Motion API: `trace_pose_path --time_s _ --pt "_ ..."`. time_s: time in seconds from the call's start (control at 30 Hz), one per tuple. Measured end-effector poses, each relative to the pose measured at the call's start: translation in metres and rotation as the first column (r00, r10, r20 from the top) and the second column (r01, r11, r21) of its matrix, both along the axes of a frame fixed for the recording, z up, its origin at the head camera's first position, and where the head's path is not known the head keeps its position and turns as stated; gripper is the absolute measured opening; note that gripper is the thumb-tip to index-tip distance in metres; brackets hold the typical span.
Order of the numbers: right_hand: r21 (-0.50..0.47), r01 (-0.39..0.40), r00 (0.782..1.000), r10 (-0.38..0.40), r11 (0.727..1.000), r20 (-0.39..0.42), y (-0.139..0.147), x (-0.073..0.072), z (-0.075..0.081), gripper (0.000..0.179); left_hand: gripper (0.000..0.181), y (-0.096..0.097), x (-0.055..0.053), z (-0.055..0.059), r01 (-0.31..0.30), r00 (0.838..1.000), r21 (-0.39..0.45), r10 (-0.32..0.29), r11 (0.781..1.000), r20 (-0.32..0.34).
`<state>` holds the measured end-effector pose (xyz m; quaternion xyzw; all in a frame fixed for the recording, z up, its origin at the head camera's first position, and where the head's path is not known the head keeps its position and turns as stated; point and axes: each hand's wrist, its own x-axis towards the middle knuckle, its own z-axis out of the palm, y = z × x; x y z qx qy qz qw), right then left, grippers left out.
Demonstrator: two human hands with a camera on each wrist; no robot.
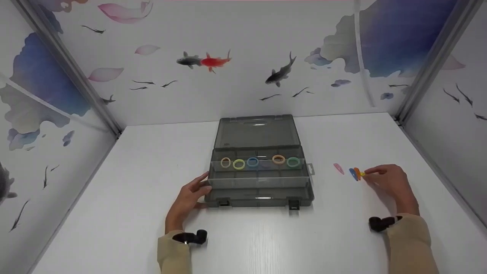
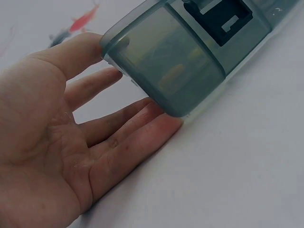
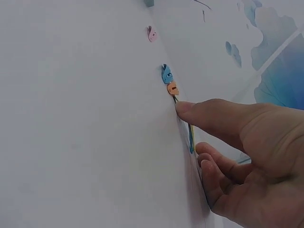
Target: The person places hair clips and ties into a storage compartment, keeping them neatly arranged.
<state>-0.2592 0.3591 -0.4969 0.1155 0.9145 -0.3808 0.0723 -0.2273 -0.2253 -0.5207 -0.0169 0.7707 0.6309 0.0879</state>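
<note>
An open grey translucent plastic box stands on the table with its lid tilted back. Several coloured rings, like hair ties, sit in its compartments, among them a yellow ring and a green ring. My left hand rests against the box's left end, fingers fairly straight and touching its side and lower corner. Right of the box, my right hand pinches a yellow snap hair clip, largely covered by the fingertips. Beside it lie orange, blue and pink hair clips.
The white table is bounded by printed panels, with a back wall close behind the lid. A hanging tab juts from the box's right side. Two dark latches, one of them the right latch, are on its front.
</note>
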Motion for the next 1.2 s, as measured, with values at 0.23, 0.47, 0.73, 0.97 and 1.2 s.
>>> trace_pose_path --time_s 0.23,0.47,0.73,0.97,1.2 --pt "0.004 -0.005 1.0 0.005 1.0 -0.019 0.002 0.0 0.0 0.045 0.058 0.001 0.0 -0.001 -0.006 1.0 -0.008 0.006 1.0 -0.006" --pt "-0.046 0.03 0.999 -0.03 0.999 -0.013 0.004 0.001 -0.001 0.049 0.059 0.001 0.0 0.0 0.005 1.0 0.014 -0.005 1.0 -0.005" --pt "-0.111 0.021 1.0 -0.022 0.994 -0.001 0.001 0.002 0.005 0.057 0.058 0.002 0.0 0.0 -0.011 1.0 0.001 0.011 1.0 0.003" --pt "-0.048 -0.029 0.996 0.024 0.998 -0.092 -0.012 -0.001 0.023 0.055 0.057 0.004 -0.001 0.001 -0.024 1.0 -0.015 0.024 1.0 0.007" --pt "-0.005 -0.09 0.972 0.087 0.996 -0.217 -0.033 -0.001 0.039 0.049 0.056 0.004 -0.001 0.0 -0.03 1.0 -0.022 0.03 0.999 0.009"
